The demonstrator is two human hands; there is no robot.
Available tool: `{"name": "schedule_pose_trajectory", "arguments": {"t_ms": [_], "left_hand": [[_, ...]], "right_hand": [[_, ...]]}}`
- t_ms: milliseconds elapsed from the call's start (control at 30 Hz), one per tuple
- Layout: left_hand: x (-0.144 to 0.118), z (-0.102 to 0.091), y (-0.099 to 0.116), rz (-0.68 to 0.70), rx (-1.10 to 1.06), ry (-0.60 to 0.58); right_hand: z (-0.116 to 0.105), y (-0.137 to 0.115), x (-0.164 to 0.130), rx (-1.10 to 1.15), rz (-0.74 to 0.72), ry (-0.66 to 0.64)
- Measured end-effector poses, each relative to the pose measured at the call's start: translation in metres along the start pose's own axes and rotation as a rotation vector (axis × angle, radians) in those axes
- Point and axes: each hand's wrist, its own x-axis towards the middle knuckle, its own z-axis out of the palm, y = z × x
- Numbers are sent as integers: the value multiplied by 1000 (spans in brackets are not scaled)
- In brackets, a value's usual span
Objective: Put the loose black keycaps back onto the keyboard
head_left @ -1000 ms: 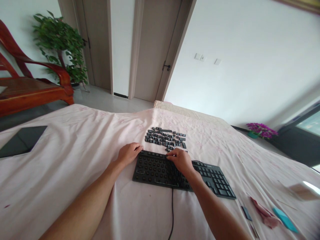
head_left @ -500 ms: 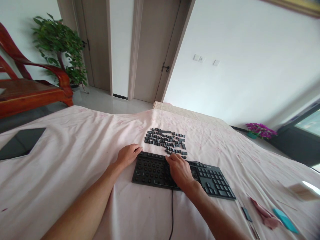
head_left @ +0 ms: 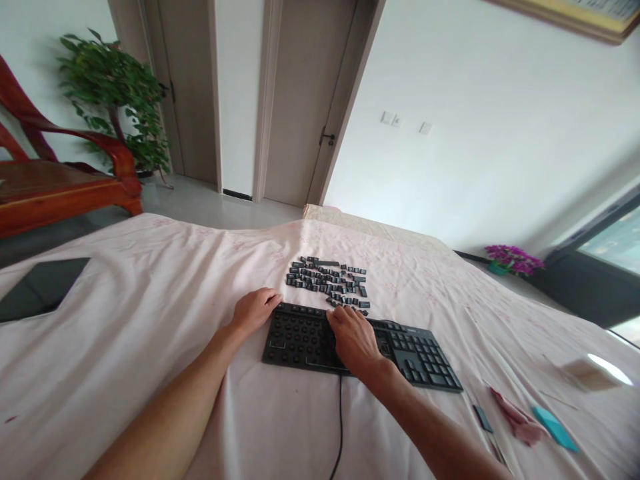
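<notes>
A black computer keyboard lies on the pink cloth, most keycaps gone from its left and middle part while the right-hand keys remain. My left hand is closed at its far left corner, thumb and fingers pinching the edge. Over the middle of the keyboard rests my right hand, fingers bent together at the top row of keys; whatever lies under the fingertips is hidden. Just beyond the keyboard, loose black keycaps are laid out in rough rows, with the long space bar near the far side.
A black cable runs toward me. To the right lie a thin dark-handled tool, a pink cloth, a teal piece and a blurred box. A dark tablet is at the left.
My view has turned slightly, so the scene sits a little further left. Both hands keep nearly the same places on the keyboard; the keycaps look unmoved.
</notes>
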Motion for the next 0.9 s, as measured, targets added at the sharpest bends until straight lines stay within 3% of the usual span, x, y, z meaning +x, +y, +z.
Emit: {"name": "schedule_pose_trajectory", "arguments": {"t_ms": [167, 300, 900], "left_hand": [[0, -1, 0, -3, 10, 5], [0, -2, 1, -16, 19, 1], [-1, -4, 3, -19, 13, -19]], "right_hand": [[1, 18, 9, 273, 118, -7], [2, 23, 22, 335, 166, -22], [2, 11, 29, 6, 56, -32]]}}
